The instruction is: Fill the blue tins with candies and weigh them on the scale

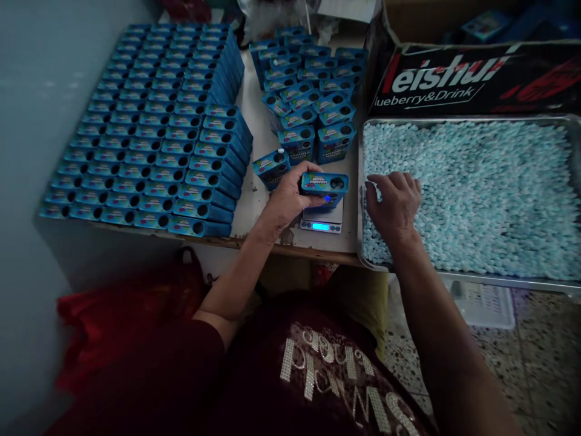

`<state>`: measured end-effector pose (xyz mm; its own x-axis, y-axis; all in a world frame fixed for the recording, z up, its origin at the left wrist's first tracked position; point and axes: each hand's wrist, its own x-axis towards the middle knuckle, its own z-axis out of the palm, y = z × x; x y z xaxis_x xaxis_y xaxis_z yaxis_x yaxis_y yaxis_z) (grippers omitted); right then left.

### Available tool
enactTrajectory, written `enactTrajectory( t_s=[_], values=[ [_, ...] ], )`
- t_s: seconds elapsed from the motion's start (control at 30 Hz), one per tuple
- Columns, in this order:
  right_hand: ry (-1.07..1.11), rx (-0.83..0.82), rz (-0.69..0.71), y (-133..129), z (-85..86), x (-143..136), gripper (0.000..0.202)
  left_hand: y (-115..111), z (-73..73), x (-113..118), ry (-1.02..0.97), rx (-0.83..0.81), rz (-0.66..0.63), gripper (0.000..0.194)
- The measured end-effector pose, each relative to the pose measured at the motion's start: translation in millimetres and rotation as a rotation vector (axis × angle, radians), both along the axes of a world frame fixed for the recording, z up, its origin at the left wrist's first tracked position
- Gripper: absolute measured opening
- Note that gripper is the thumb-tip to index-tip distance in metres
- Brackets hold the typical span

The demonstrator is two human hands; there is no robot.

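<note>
My left hand (290, 197) grips a blue candy box (325, 183), its round hole facing up, over a small digital scale (320, 225) with a lit blue display. My right hand (394, 200) rests at the left side of a metal tray (361, 200) filled with small pale-blue candies (490, 194). Its thumb and forefinger are bent toward the candies; whether anything is between them is too small to tell. Just left of the held box, another blue box (271, 168) stands tilted, with a whitish piece at its top.
Rows of blue boxes (149, 133) fill the table's left side. More boxes (313, 85) stand behind the scale. A black carton (476, 79) is behind the tray. A red bag (131, 309) hangs below the table's front edge (318, 253).
</note>
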<state>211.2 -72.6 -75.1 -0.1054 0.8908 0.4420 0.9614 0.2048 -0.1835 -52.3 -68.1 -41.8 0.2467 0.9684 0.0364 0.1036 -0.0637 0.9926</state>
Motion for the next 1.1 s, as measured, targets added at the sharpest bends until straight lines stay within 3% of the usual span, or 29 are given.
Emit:
enactTrajectory(
  t_s=[0.2, 0.43, 0.77, 0.87, 1.0, 1.1],
  values=[
    [-0.032, 0.011, -0.021, 0.5, -3.9, 0.8, 0.033, 2.6, -5.1, 0.2, -0.055, -0.027, -0.005, 0.05],
    [0.024, -0.016, -0.208, 1.0, -5.3, 13.4, 0.034, 5.1, -6.4, 3.9, -0.051, -0.036, 0.004, 0.048],
    [0.05, -0.139, -0.294, 1.3, -10.2, 17.6, 0.055, 1.7, -30.0, 7.6, 0.02, 0.022, -0.008, 0.048],
    [0.014, -0.165, -0.27, 1.2, -6.5, 14.5, 0.054, -5.4, -22.2, 6.4, 0.016, 0.027, -0.031, 0.052],
    [-0.029, -0.235, -0.263, 1.5, -0.9, 8.3, 0.04, -19.8, 1.7, -10.5, 0.007, 0.115, -0.019, 0.072],
    [-0.059, -0.359, -0.29, 4.3, 1.0, 10.3, 0.034, -34.6, 15.8, -35.7, 0.035, 0.131, 0.076, 0.064]
  ],
)
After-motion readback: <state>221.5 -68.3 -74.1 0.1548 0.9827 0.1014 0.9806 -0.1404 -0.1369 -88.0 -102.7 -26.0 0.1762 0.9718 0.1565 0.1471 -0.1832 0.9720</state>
